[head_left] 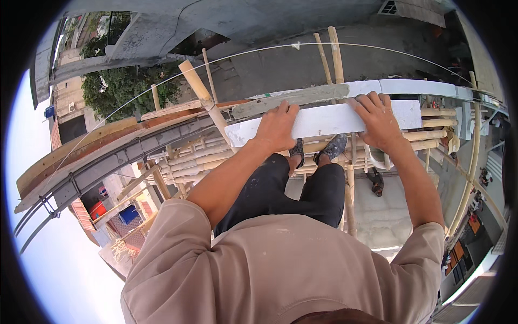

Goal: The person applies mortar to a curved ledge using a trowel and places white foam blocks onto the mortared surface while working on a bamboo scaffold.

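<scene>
A long white block (pixel 324 121), which looks like lightweight concrete, lies across both my hands. My left hand (pixel 277 127) grips it toward its left end, with the thumb on the near face and the fingers over the far edge. Toward the other end, my right hand (pixel 379 121) holds it in the same way, knuckles up. Just beyond the block runs a strip of wet grey mortar (pixel 302 100) on top of the wall. To the right, white blocks (pixel 418 87) continue along that line. Whether the held block touches the mortar is hidden by my fingers.
A taut string (pixel 243 52) arcs above the wall. An upright bamboo pole (pixel 204 99) stands left of my left hand. My shoes (pixel 333 147) rest on a bamboo scaffold (pixel 202 162), with ground far below. Rebar (pixel 53 211) sticks out at the left.
</scene>
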Demonstrator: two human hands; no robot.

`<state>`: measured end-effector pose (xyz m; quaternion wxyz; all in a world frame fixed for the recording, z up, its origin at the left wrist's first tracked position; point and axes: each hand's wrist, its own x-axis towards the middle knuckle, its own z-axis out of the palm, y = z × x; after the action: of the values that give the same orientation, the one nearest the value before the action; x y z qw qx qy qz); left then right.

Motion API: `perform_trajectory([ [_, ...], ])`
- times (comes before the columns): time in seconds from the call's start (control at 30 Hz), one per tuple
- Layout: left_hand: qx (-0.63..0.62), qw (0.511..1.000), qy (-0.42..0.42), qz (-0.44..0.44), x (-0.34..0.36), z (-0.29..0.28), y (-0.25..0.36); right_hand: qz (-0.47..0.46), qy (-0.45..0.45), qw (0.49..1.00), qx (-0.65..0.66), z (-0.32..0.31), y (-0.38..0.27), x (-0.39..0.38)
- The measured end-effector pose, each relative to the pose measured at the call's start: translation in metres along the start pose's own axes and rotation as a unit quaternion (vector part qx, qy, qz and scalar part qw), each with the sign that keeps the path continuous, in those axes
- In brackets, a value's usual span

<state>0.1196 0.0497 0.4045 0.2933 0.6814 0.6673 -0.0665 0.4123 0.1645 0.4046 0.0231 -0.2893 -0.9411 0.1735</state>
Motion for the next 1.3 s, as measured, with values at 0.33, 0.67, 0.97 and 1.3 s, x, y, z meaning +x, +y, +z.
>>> perform_trajectory([
  [0.33, 0.005, 0.984, 0.180, -0.013, 0.048, 0.041, -0.082, 0.002, 0.048, 0.996, -0.075, 0.061, -0.004, 0.079],
  [0.67, -0.001, 0.986, 0.153, -0.072, 0.070, 0.096, -0.150, -0.021, -0.001, 0.998, -0.052, 0.151, 0.001, 0.139],
  [0.97, -0.006, 0.987, 0.129, -0.100, 0.062, 0.120, -0.172, -0.035, -0.013, 0.999, -0.039, 0.188, -0.008, 0.152],
  [1.3, 0.013, 0.983, 0.134, -0.125, 0.059, 0.129, -0.189, -0.035, -0.009, 0.999, -0.029, 0.206, -0.020, 0.164],
])
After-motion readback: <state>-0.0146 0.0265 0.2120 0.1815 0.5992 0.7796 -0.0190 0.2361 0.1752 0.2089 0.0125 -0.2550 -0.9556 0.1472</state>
